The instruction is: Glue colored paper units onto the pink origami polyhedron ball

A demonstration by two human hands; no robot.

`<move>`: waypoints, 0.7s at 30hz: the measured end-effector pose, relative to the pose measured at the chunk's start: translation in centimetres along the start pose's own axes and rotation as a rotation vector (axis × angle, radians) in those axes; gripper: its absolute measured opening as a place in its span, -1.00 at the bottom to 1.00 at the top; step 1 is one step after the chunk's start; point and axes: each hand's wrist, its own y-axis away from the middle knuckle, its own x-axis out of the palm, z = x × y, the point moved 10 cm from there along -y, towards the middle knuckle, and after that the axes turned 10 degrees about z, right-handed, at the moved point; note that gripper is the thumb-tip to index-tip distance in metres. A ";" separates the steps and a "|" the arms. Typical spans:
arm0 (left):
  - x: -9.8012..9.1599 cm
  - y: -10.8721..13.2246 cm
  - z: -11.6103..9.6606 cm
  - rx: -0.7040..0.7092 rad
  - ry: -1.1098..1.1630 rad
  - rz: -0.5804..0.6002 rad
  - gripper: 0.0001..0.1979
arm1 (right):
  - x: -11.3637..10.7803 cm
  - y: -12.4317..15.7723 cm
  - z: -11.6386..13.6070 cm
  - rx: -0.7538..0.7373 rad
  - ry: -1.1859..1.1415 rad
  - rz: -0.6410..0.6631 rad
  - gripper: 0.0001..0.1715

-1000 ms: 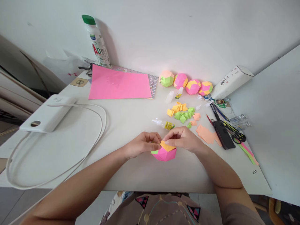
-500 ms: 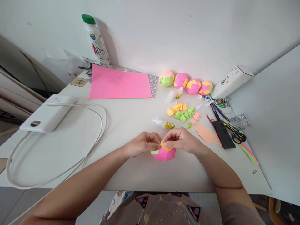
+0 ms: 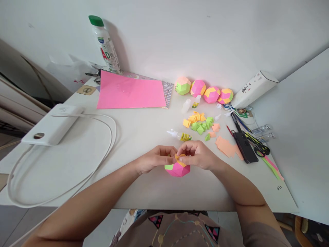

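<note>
A paper ball (image 3: 178,170) of pink, green and orange facets is between my hands, just above or on the table near its front edge. My left hand (image 3: 159,158) grips it from the left, thumb and fingers closed at its top. With thumb and fingertips, my right hand (image 3: 197,156) pinches an orange paper piece (image 3: 180,160) at the ball's upper right. My fingers hide the ball's far side. Just beyond my hands lies a glue bottle (image 3: 179,134) with a yellow label. Small folded orange pieces (image 3: 195,118) and green pieces (image 3: 202,126) lie behind it.
Several finished paper balls (image 3: 197,88) line the wall. Pink paper (image 3: 131,91) lies at the back left, near a tall bottle (image 3: 105,44). A white power strip (image 3: 55,125) with a looped cable occupies the left. A phone (image 3: 246,147) and scissors (image 3: 259,145) lie right.
The paper ball has turned and shifted slightly left. My right hand has moved a little left with it, its fingertips still on the orange piece.
</note>
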 end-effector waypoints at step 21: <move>-0.6 0.3 -0.6 0.119 0.030 -0.090 -0.83 | 0.2 0.0 0.6 -0.040 -0.041 0.048 -0.73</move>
